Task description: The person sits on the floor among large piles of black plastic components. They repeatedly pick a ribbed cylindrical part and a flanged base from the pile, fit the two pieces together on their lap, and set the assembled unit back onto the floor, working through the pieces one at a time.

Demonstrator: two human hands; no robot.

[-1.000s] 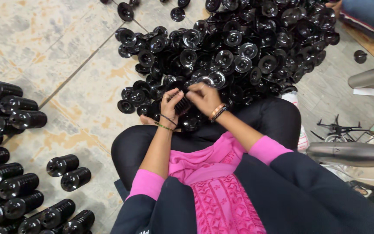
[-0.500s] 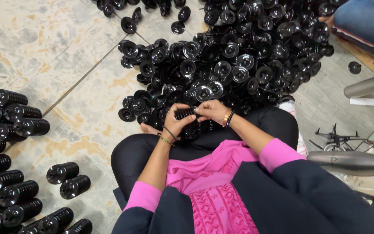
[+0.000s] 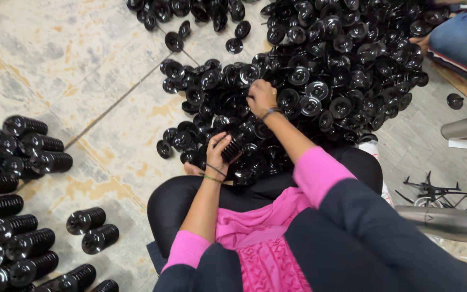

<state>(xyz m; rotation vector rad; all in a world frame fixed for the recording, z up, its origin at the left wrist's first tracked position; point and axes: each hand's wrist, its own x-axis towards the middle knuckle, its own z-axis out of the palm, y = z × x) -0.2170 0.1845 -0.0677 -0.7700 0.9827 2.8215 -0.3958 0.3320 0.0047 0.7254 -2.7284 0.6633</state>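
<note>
Head view. Left hand (image 3: 216,154): fingers curled around a ribbed black stack of discs (image 3: 232,150), held above the lap. Right hand (image 3: 261,97): at 1 o'clock of the left, fingers bent down, pinching into the heap of loose black discs (image 3: 325,59); what it grips cannot be told. At 9 o'clock, on the tiled floor (image 3: 82,70): rows of finished ribbed stacks (image 3: 22,216). At 3 o'clock: two metal tubes (image 3: 449,221).

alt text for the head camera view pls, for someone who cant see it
A seated person's left hand grips a stack of black discs while the right hand reaches into a big pile of black discs on the tiled floor.
</note>
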